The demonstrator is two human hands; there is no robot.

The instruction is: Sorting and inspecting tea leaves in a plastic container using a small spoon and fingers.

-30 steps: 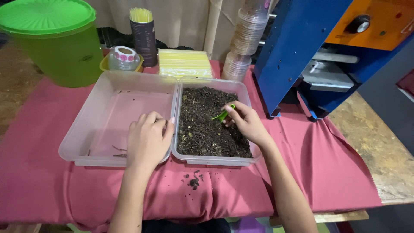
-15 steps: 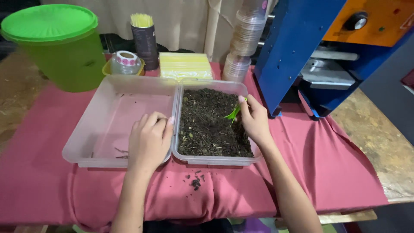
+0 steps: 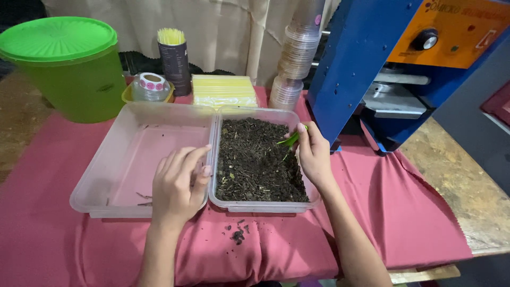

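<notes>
Two clear plastic trays stand side by side on a red cloth. The right tray (image 3: 313, 197) is filled with dark loose dried leaves (image 3: 255, 162). The left tray (image 3: 101, 175) is almost bare, with a few crumbs. My right hand (image 3: 314, 157) rests at the right tray's far right edge and pinches a small green scoop (image 3: 290, 140) over the leaves. My left hand (image 3: 178, 183) lies on the rims where the two trays meet, fingers curled and holding nothing.
A green lidded bucket (image 3: 71, 66) stands at the back left, then a roll of pink stickers (image 3: 150, 85), a dark cup of yellow straws (image 3: 173, 58), a yellow pack (image 3: 223, 90) and stacked clear cups (image 3: 297, 58). A blue sealing machine (image 3: 382, 64) stands at right. Spilled crumbs (image 3: 237, 233) lie on the cloth.
My right hand has lifted the green scoop slightly and shifted toward the tray's far right edge. My left hand has stayed on the rims between the trays.
</notes>
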